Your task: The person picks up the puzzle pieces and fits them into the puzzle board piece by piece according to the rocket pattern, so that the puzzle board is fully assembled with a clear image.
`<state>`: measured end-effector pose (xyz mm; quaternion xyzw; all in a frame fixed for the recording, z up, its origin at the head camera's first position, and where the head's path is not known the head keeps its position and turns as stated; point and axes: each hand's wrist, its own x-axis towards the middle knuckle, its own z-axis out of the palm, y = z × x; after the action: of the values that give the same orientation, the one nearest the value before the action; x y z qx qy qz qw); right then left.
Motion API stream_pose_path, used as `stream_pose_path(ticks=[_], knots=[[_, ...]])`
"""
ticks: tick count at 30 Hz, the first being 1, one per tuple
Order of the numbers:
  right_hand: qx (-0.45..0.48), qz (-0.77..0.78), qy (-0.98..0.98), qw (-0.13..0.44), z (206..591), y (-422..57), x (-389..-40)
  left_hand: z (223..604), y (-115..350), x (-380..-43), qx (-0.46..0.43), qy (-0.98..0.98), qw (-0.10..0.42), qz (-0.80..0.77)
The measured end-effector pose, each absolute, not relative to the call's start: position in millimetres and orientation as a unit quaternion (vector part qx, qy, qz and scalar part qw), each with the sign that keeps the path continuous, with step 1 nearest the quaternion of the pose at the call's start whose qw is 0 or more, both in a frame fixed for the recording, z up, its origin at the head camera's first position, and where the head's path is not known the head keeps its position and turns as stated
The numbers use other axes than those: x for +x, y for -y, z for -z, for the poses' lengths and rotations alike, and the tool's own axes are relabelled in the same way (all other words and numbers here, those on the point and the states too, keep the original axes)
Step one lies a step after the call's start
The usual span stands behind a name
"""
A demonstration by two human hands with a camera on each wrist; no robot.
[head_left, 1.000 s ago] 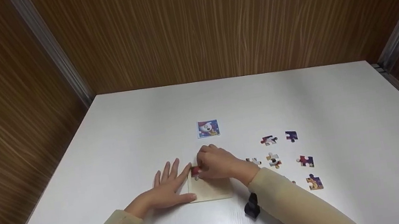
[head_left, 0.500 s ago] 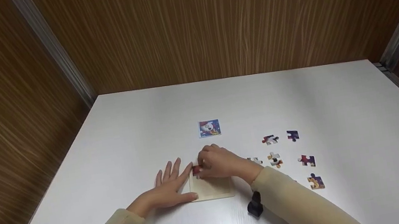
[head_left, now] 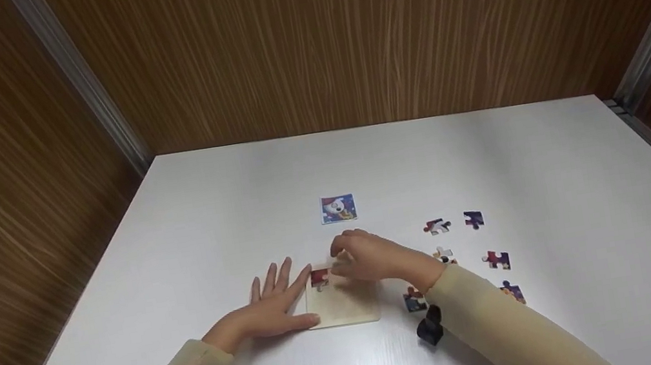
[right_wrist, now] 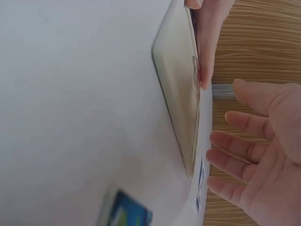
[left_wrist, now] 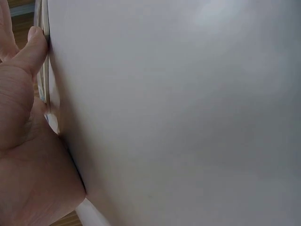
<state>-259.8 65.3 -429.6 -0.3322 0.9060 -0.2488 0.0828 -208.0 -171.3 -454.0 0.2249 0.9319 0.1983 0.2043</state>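
A pale square puzzle board [head_left: 346, 311] lies on the table, with a red jigsaw piece [head_left: 319, 277] in its far left corner. My left hand [head_left: 271, 312] rests flat with fingers spread, forefinger and thumb at the board's left edge. In the left wrist view, the thumb [left_wrist: 34, 52] lies against the board's edge. Above the far right part of the board is my right hand [head_left: 370, 257], its fingers loosely bent and holding nothing. The right wrist view shows that hand's fingers [right_wrist: 240, 146] apart, clear of the board.
Several loose jigsaw pieces lie right of the board, among them a purple one [head_left: 474, 220], a red and purple one [head_left: 497, 260] and a dark one [head_left: 415, 300] near my right sleeve. A small picture card [head_left: 338, 209] of a white cartoon animal lies beyond the board.
My right hand has let go of the red piece, lifted and moved slightly right. The piece stays in the board's corner, now in fuller view. My left hand has stayed in place.
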Motion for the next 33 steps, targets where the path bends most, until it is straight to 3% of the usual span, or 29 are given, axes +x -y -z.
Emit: stream_pose_path(ticks=[33], knots=[[-0.248, 0.334, -0.909, 0.037, 421, -160, -257, 457, 173, -205, 0.218, -0.931, 0.205, -0.211]])
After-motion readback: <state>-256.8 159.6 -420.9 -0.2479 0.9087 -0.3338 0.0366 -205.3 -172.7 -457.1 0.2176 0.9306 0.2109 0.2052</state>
